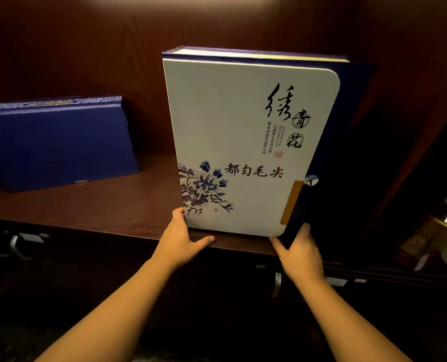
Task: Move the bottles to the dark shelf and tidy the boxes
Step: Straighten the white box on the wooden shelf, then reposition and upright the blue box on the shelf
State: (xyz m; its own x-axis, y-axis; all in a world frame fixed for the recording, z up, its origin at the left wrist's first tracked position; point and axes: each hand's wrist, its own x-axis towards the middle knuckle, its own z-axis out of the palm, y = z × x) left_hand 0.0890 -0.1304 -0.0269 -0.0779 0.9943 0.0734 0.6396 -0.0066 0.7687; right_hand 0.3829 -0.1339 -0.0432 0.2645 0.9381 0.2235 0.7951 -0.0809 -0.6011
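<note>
Because the left hand point(181, 237) and right hand point(299, 250) clamp only the bottom corners of the upright white tea gift box point(245, 142) at the shelf's front edge point(128, 228), its unsupported top, far above both grips, could tip forward off it.

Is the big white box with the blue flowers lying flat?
No, the white box stands upright on the shelf, held by both hands.

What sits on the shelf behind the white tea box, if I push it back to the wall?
Nothing visible. Both hands hold the white tea box upright at the shelf edge; the blue box leans well left.
</note>
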